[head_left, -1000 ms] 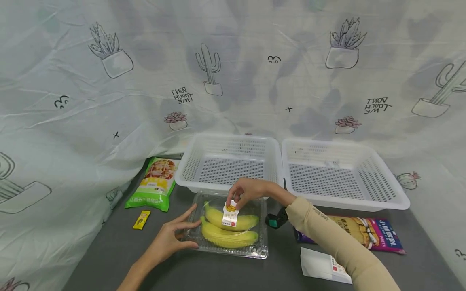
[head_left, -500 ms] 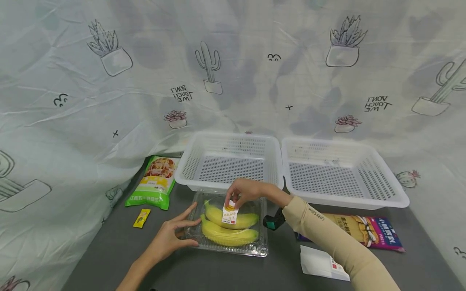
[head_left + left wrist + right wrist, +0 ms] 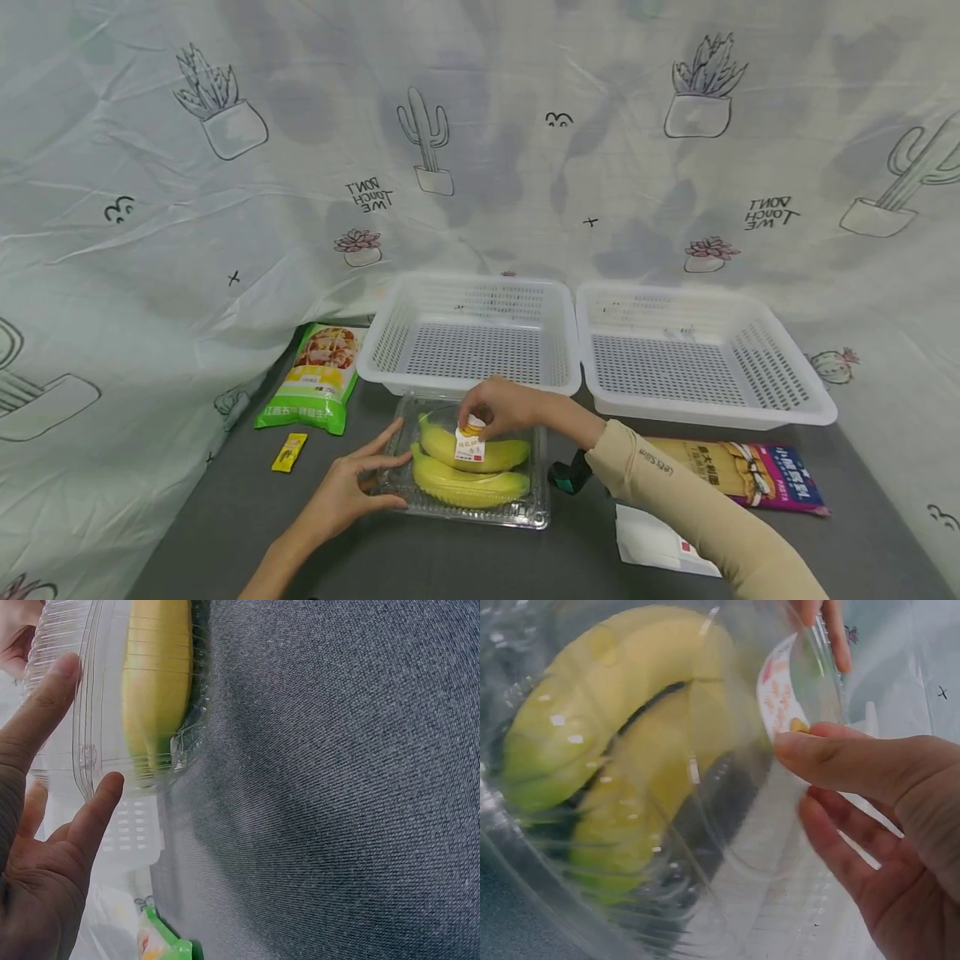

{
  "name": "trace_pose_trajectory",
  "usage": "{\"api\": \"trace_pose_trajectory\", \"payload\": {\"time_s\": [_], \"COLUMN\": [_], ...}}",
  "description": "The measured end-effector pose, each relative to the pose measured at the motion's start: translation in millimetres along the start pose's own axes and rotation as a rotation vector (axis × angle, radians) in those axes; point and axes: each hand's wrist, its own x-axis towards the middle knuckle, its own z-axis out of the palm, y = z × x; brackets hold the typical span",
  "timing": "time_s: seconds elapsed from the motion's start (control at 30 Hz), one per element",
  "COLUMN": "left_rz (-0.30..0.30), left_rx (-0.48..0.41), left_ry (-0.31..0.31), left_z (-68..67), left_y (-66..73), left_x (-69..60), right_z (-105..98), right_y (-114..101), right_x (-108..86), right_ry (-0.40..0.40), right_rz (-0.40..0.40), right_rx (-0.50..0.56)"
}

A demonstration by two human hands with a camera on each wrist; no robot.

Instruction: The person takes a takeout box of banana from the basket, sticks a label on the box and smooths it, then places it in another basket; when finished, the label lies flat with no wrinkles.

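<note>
A clear plastic box [image 3: 536, 500] holding bananas [image 3: 471, 488] lies on the dark table in front of me. My left hand [image 3: 347, 493] rests against the box's left side with its fingers spread; in the left wrist view the fingertips touch the ribbed plastic. Above the lid, my right hand [image 3: 502, 408] pinches the top of a white label [image 3: 470, 448] with a banana picture between thumb and finger. The right wrist view shows the label [image 3: 777, 694] curving over the lid; how much of it sticks there I cannot tell.
Two white perforated baskets [image 3: 468, 385] stand side by side behind the box. A green food bag [image 3: 311, 387] and a small yellow packet [image 3: 289, 452] lie left. At right are a pasta bag [image 3: 761, 475] and white paper [image 3: 652, 537], partly behind my sleeve.
My right hand has shifted slightly lower over the label, which stays in its pinch. My left hand keeps its place at the box's side.
</note>
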Motion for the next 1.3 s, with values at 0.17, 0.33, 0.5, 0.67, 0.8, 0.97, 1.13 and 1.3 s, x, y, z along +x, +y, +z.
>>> {"api": "trace_pose_trajectory", "payload": {"time_s": [0.17,0.33,0.5,0.67,0.8,0.97,1.13,1.3], "left_rz": [-0.028,-0.029,-0.015,-0.010,-0.011,-0.018,-0.016,0.007], "left_rx": [-0.004,-0.001,-0.007,-0.007,-0.008,-0.004,-0.009,-0.010], "left_ry": [0.003,0.004,0.004,0.003,0.003,0.003,0.003,-0.002], "left_z": [-0.5,-0.7,-1.6,-1.2,-0.6,-0.5,-1.0,-0.9], "left_y": [-0.1,0.4,-0.2,-0.8,-0.8,-1.1,-1.3,-2.7], "left_x": [0.7,0.6,-0.6,-1.1,-0.6,-0.4,0.2,0.4], "right_z": [11,33,46,51,50,52,58,65], "right_y": [-2,-8,-17,-17,-13,-13,-16,-21], "right_x": [-6.0,-15.3,-20.3,-21.0,-20.6,-20.3,-20.3,-22.6], "right_ry": [0.184,0.500,0.515,0.478,0.523,0.530,0.494,0.461], "right_rz": [0.058,0.112,0.163,0.227,0.272,0.266,0.196,0.141], "right_rx": [-0.021,0.425,0.792,0.834,0.837,0.834,0.853,0.854]}}
